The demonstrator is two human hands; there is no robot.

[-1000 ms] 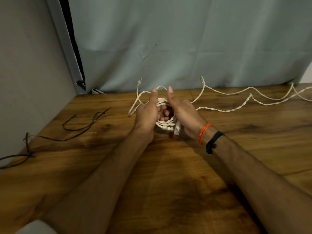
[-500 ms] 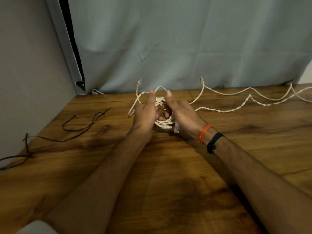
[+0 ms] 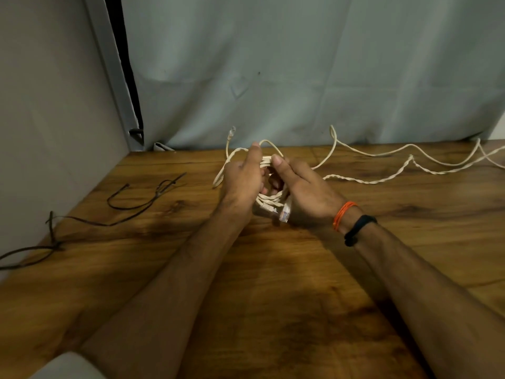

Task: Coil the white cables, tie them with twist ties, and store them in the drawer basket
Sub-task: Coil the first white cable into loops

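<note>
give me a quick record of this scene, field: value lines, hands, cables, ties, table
left hand: left hand grips the white cable coil from its left side
right hand: right hand grips the coil from the right; orange and black wrist bands
coil state: held just above the table, plug ends hanging at the bottom, no tie visible on it
loose cable: loose white cable trails right along the wooden table
twist ties: dark twist ties lie at the left, untouched
drawer basket: not in view
</note>
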